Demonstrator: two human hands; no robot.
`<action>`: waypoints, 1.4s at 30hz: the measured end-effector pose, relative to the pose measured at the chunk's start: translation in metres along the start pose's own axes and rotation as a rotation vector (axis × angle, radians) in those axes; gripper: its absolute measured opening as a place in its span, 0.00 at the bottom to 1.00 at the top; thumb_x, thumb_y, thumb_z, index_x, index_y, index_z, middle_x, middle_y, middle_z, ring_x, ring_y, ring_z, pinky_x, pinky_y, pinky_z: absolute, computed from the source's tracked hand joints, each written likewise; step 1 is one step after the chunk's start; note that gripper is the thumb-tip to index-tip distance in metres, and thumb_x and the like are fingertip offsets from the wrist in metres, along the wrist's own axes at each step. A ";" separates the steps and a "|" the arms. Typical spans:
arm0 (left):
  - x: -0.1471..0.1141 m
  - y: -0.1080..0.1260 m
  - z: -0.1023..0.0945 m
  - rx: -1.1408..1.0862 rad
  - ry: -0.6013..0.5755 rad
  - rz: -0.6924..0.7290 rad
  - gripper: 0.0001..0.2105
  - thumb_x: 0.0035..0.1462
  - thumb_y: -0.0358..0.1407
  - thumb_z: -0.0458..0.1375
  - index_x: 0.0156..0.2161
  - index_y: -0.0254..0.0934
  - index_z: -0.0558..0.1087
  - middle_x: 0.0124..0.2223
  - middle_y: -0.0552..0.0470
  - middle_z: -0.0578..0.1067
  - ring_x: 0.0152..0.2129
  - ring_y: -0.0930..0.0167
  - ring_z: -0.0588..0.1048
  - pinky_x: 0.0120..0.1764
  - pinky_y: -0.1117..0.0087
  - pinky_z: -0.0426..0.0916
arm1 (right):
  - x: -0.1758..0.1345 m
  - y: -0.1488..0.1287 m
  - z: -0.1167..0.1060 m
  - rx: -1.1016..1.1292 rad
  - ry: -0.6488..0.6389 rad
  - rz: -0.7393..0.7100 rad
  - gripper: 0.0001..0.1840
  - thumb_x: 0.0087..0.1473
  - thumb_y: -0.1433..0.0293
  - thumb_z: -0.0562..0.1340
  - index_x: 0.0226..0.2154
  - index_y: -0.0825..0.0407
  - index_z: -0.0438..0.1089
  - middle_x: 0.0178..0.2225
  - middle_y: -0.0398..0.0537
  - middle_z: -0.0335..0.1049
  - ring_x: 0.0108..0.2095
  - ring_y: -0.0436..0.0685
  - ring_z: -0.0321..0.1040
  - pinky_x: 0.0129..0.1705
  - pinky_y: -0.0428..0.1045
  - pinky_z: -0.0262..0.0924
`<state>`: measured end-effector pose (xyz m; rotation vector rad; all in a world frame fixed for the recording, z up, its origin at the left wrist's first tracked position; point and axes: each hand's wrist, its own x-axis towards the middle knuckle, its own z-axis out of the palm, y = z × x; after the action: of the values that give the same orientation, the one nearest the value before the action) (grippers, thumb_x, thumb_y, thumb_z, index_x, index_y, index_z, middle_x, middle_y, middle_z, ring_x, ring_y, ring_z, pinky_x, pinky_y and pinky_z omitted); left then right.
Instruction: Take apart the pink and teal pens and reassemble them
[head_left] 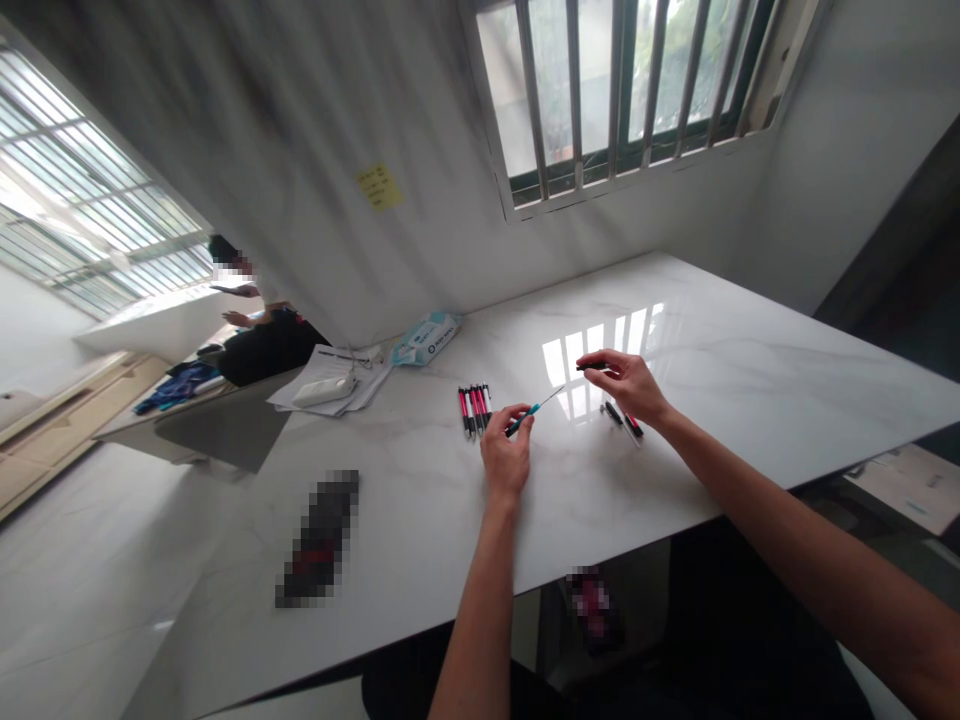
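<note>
A thin pen refill [541, 403] with a teal end sits pinched in the fingers of the left hand [506, 452], its pale tip angled up toward the right. The right hand [628, 383] hovers just above the surface [420, 520], fingers closed on a small dark pen part [591, 366] held level, near the refill's tip but not touching it. Just under the right wrist, a couple of loose pen pieces [622, 418], dark and red, lie on the white marble-look top. Left of the left hand, a tidy row of pink-and-black pens [474, 408] rests side by side. Farther back: a pack of wet wipes [425, 338], and beside it a stack of papers [324, 385] with a white object on top. A blurred dark item [319, 540] lies nearer the front edge. Off at the far left, another person [255, 330] sits by a bright window; a yellow sticky note [379, 186] clings to the wall, and a barred window [607, 90] lights the scene.
</note>
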<state>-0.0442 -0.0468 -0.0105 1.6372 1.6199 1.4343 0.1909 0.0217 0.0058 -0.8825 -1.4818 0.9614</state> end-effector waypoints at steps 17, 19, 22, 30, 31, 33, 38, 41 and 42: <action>0.000 0.003 0.000 0.029 -0.004 0.031 0.05 0.60 0.33 0.63 0.40 0.42 0.80 0.43 0.51 0.80 0.39 0.67 0.76 0.47 0.66 0.70 | -0.005 -0.002 0.002 -0.305 -0.236 -0.122 0.13 0.55 0.69 0.64 0.43 0.45 0.81 0.43 0.47 0.79 0.43 0.59 0.75 0.43 0.54 0.67; -0.001 0.004 0.000 0.076 -0.008 0.054 0.05 0.60 0.32 0.63 0.40 0.42 0.80 0.43 0.51 0.80 0.40 0.67 0.77 0.48 0.65 0.70 | -0.005 -0.001 0.003 -0.334 -0.272 -0.155 0.15 0.54 0.71 0.63 0.42 0.45 0.81 0.43 0.47 0.79 0.42 0.58 0.75 0.43 0.54 0.67; -0.003 0.006 0.000 0.140 -0.025 0.115 0.06 0.59 0.29 0.63 0.40 0.43 0.80 0.42 0.51 0.80 0.41 0.67 0.78 0.49 0.65 0.70 | -0.007 -0.001 0.005 -0.335 -0.320 -0.178 0.14 0.54 0.72 0.63 0.42 0.46 0.80 0.43 0.47 0.80 0.42 0.57 0.76 0.44 0.54 0.69; -0.004 0.006 0.003 0.165 -0.110 0.188 0.07 0.58 0.29 0.66 0.40 0.43 0.81 0.41 0.52 0.81 0.40 0.67 0.79 0.45 0.65 0.72 | -0.012 0.003 0.013 -0.310 -0.367 -0.150 0.06 0.56 0.66 0.66 0.38 0.47 0.78 0.38 0.45 0.81 0.39 0.57 0.76 0.46 0.55 0.70; -0.004 0.006 0.002 0.170 -0.113 0.191 0.07 0.58 0.29 0.66 0.40 0.43 0.81 0.41 0.52 0.81 0.40 0.67 0.79 0.45 0.65 0.72 | -0.012 0.002 0.013 -0.318 -0.365 -0.145 0.06 0.56 0.65 0.67 0.37 0.47 0.78 0.37 0.45 0.81 0.38 0.57 0.76 0.45 0.54 0.69; -0.004 0.007 0.002 0.177 -0.113 0.196 0.07 0.58 0.28 0.66 0.40 0.43 0.81 0.41 0.52 0.81 0.40 0.67 0.80 0.44 0.66 0.72 | -0.011 0.001 0.014 -0.345 -0.356 -0.116 0.07 0.57 0.63 0.67 0.37 0.47 0.79 0.36 0.45 0.81 0.36 0.56 0.75 0.42 0.52 0.68; -0.004 0.009 0.001 0.183 -0.123 0.204 0.07 0.58 0.28 0.66 0.40 0.43 0.81 0.41 0.52 0.81 0.40 0.66 0.80 0.44 0.65 0.72 | -0.011 -0.002 0.012 -0.432 -0.387 0.006 0.12 0.62 0.59 0.64 0.37 0.49 0.80 0.25 0.43 0.77 0.25 0.52 0.67 0.32 0.49 0.60; -0.004 0.010 0.001 0.184 -0.111 0.190 0.07 0.58 0.28 0.66 0.39 0.43 0.81 0.41 0.52 0.81 0.40 0.66 0.80 0.43 0.65 0.72 | -0.013 -0.003 0.009 -0.383 -0.418 -0.007 0.14 0.61 0.61 0.65 0.47 0.48 0.76 0.29 0.43 0.78 0.27 0.52 0.68 0.33 0.48 0.61; -0.004 0.010 0.001 0.180 -0.109 0.186 0.07 0.58 0.28 0.66 0.39 0.43 0.81 0.41 0.52 0.81 0.40 0.66 0.80 0.43 0.65 0.72 | -0.013 -0.003 0.008 -0.363 -0.429 -0.019 0.15 0.60 0.62 0.65 0.48 0.48 0.75 0.31 0.43 0.79 0.29 0.53 0.69 0.34 0.49 0.62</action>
<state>-0.0377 -0.0522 -0.0043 1.9776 1.6108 1.2900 0.1842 0.0077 0.0034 -0.9532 -2.0743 0.9194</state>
